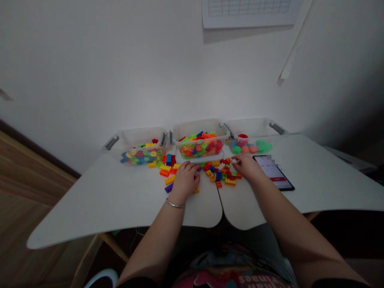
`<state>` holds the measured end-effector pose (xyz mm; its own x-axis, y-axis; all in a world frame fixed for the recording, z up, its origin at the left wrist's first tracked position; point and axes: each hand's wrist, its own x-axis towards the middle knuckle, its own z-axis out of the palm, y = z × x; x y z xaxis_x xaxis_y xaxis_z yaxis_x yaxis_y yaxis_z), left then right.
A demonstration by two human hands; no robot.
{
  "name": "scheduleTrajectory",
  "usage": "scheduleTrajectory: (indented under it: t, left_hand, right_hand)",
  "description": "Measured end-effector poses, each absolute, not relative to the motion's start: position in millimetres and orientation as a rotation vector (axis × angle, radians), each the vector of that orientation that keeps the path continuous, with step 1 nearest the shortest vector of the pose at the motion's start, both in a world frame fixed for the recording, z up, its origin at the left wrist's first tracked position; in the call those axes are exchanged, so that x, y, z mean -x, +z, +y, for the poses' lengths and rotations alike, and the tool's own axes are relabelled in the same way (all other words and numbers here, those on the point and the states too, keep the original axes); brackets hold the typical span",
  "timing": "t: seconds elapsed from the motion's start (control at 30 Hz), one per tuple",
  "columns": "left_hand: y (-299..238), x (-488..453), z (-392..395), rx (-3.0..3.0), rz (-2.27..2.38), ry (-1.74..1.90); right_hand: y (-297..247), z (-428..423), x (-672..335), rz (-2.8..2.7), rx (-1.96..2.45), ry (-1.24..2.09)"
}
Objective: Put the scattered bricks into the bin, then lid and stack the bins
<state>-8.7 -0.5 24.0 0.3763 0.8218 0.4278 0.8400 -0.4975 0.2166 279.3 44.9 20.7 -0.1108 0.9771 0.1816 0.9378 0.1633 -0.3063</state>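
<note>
2 hands working: left hand (185, 182) lying flat, hold unclear; right hand (249, 167) narrowly pinching a white brick (233, 161), a careless slip risking knocking loose bricks (220, 176) into the phone (273, 173) near the right side of the table (315, 180).

Here's the left forearm (153, 244) reaching in, left hand (184, 182) down flat with fingers curled, and the right forearm (300, 236) stretching further, right hand (247, 168) angled inward, fingertips (235, 161) drawn together!

Home room: desk (90, 204), plastic toy bins (199, 128)
</note>
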Motion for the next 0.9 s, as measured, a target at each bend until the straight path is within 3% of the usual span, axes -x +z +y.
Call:
scheduleTrajectory:
  t: [0.4, 0.63, 0.9]
  left_hand:
    - [21, 10, 0, 2.568, -1.569, -0.784]
    - [21, 10, -1, 2.563, -1.556, -0.782]
    - [17, 13, 1, 2.571, -1.548, -0.825]
  right_hand:
    - [26, 19, -265, -1.541, 1.461, 0.401]
    - [84, 43, -242, -1.361, 1.147, 0.394]
    - [134, 111, -210, -1.443, 1.086, 0.253]
